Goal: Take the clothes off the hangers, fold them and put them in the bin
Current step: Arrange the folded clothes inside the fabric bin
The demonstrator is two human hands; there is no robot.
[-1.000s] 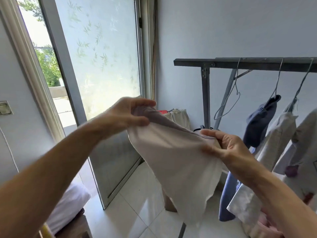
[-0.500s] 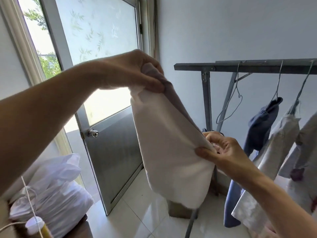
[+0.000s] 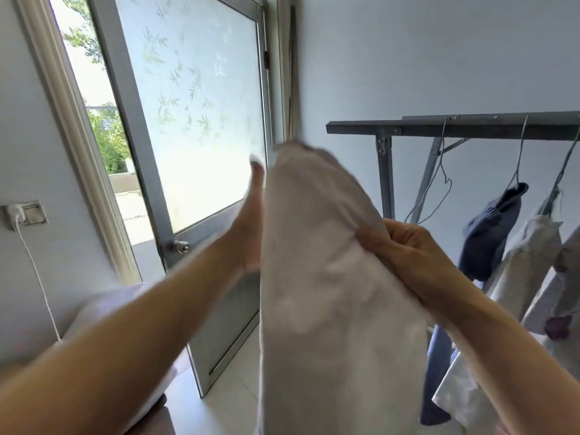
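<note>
1. The pale garment (image 3: 329, 293) is hanging in mid-air at chest height, in front of the door (image 3: 194, 120) and well left of the clothes on the rack (image 3: 502, 127). It is off any hanger and is touching no surface.
2. The right hand (image 3: 408, 249) is pinching the garment's right edge, with thumb and curled fingers closed on a bunched fold. Judgement: this grip is carrying the weight so that the cloth drapes straight below it.
3. The left hand (image 3: 249, 227) is reaching up along the left edge with the fingers extended. It is motion-blurred and partly behind the cloth, so I cannot tell whether it has hold of the fabric.
4. Judgement: the garment is being held high and clear so that gravity flattens it. No desk is in view to fold on, so folding in the air fits.
5. An empty wire hanger (image 3: 441, 183) is dangling from the rack. Beside it, a navy garment (image 3: 492, 237) and pale shirts (image 3: 530, 255) are hanging on their hangers.
6. Judgement: the task is at the fold step for one item, with several items left. The bin is not in view.
7. Risk, as a judgement: a one-sided grip may be letting the loose layers slide out of line.
</note>
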